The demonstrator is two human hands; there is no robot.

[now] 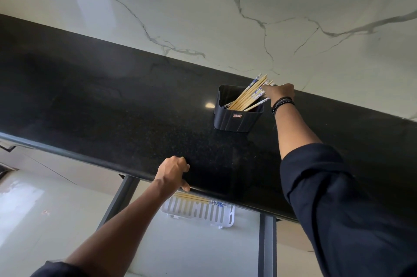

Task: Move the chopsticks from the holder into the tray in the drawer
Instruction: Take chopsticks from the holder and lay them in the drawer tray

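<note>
A dark square holder (237, 118) stands on the black counter (112, 100) near the wall. Several wooden chopsticks (247, 96) with blue-and-white patterned tops lean out of it to the right. My right hand (279, 93) reaches over the holder and closes its fingers on the tops of the chopsticks. My left hand (173, 173) rests on the counter's front edge, fingers curled over it, holding nothing else. Below the edge, in the open drawer, a white slotted tray (198, 212) holds a few chopsticks (194, 197), partly hidden by the counter.
A white marble-patterned wall (225, 6) rises behind the counter. The dark frame rails of the drawer (267, 245) run down on the left and right of the tray. Pale floor shows below on the left.
</note>
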